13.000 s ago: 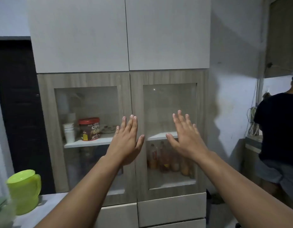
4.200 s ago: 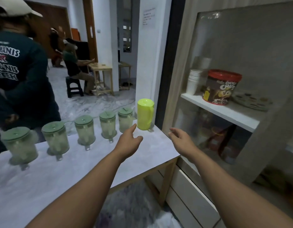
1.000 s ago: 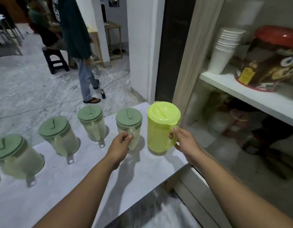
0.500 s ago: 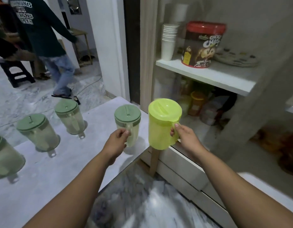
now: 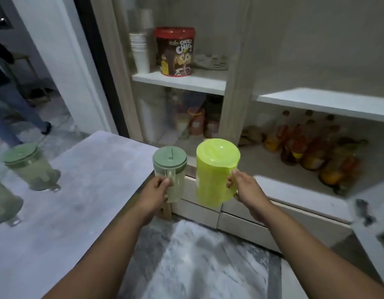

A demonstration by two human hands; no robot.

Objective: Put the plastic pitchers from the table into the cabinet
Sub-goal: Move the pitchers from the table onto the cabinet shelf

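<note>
My left hand (image 5: 154, 192) grips the handle of a clear pitcher with a sage-green lid (image 5: 170, 170), held in the air past the table's corner. My right hand (image 5: 245, 188) grips the handle of a lime-green pitcher (image 5: 216, 171), carried beside it in front of the cabinet (image 5: 235, 83). Both pitchers are upright. Two more green-lidded pitchers stand on the grey table (image 5: 78, 190): one (image 5: 29, 165) at the far left and another (image 5: 3, 203) cut off by the frame's edge.
The cabinet's left shelf (image 5: 180, 80) holds a stack of white cups (image 5: 140, 52), a red-lidded cereal tub (image 5: 176, 51) and a plate. Bottles (image 5: 305, 147) crowd the lower right compartment under a bare white shelf (image 5: 325, 102). An open door edge (image 5: 368, 214) juts out at right. A person's legs (image 5: 12, 108) are far left.
Both pitchers have been lifted off the table and carried right, toward the cabinet. My view has swung right; the right compartment now shows without glass in front.
</note>
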